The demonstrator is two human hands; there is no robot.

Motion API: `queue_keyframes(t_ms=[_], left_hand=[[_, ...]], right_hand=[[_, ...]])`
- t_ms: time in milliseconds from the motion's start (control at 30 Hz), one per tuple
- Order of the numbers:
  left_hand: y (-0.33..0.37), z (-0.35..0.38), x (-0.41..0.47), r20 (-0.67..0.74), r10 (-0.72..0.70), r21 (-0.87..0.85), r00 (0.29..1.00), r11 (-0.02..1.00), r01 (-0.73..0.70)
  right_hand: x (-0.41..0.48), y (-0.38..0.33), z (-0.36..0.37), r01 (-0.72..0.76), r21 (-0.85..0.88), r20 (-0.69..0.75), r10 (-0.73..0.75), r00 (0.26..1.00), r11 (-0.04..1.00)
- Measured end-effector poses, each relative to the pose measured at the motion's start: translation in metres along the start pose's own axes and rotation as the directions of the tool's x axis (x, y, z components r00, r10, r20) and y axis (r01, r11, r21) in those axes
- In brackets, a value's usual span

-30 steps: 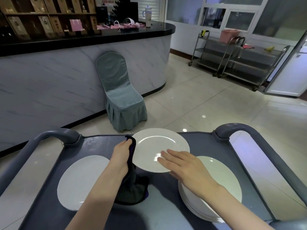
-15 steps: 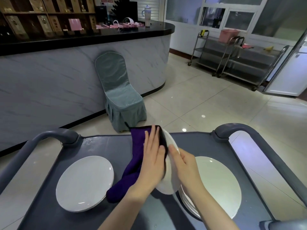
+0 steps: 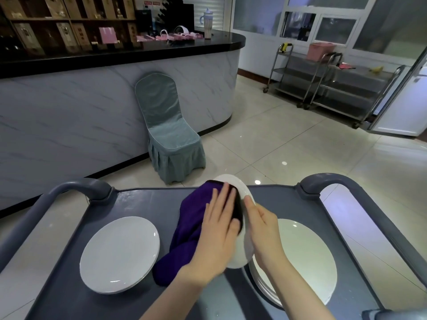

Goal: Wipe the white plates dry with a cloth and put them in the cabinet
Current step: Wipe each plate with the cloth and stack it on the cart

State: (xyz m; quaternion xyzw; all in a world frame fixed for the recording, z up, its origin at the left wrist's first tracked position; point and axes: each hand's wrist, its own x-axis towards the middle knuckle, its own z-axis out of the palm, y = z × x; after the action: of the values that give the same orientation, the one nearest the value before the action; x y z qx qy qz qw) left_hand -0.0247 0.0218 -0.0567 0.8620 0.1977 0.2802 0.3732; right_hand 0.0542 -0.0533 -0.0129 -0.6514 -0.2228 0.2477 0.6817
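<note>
- White plate (image 3: 241,255): stood up on its edge, nearly edge-on, lower centre of the frame.
- Purple cloth (image 3: 191,218): pressed against that plate's left face, its tail drooping down to the left.
- Single white plate (image 3: 120,252): lying flat, lower left.
- Stack of white plates (image 3: 305,257): lying flat, lower right.

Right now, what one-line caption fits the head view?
Over a grey cart, the left hand presses a purple cloth against a white plate steadied on edge by the right hand.

Left hand (image 3: 219,229) flat, right hand (image 3: 262,224) flat, palms facing
</note>
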Motion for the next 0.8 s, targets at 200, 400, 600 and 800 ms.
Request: queue_keyframes(t_ms=[200, 400, 600, 800], left_hand=[[-0.004, -0.001, 0.001, 0.015, 0.034, 0.034, 0.999, 0.999, -0.034], [-0.014, -0.015, 0.022, -0.082, -0.157, -0.248, 0.984, 0.960, 0.132], [-0.003, 0.020, -0.007, -0.010, 0.076, 0.194, 0.997, 0.978, -0.072], [-0.009, -0.002, 0.014, -0.041, 0.047, 0.021, 0.998, 0.999, -0.047]], right_hand=[[-0.002, 0.002, -0.003, 0.019, -0.022, 0.027, -0.018, 0.999, 1.000], [-0.015, 0.011, 0.000, 0.050, -0.163, 0.052, -0.042, 0.998, 0.985], [-0.004, 0.003, -0.001, 0.036, -0.049, 0.000, -0.036, 0.999, 0.998], [-0.008, 0.004, -0.012, -0.064, 0.072, 0.028, 0.063, 0.998, 0.995]])
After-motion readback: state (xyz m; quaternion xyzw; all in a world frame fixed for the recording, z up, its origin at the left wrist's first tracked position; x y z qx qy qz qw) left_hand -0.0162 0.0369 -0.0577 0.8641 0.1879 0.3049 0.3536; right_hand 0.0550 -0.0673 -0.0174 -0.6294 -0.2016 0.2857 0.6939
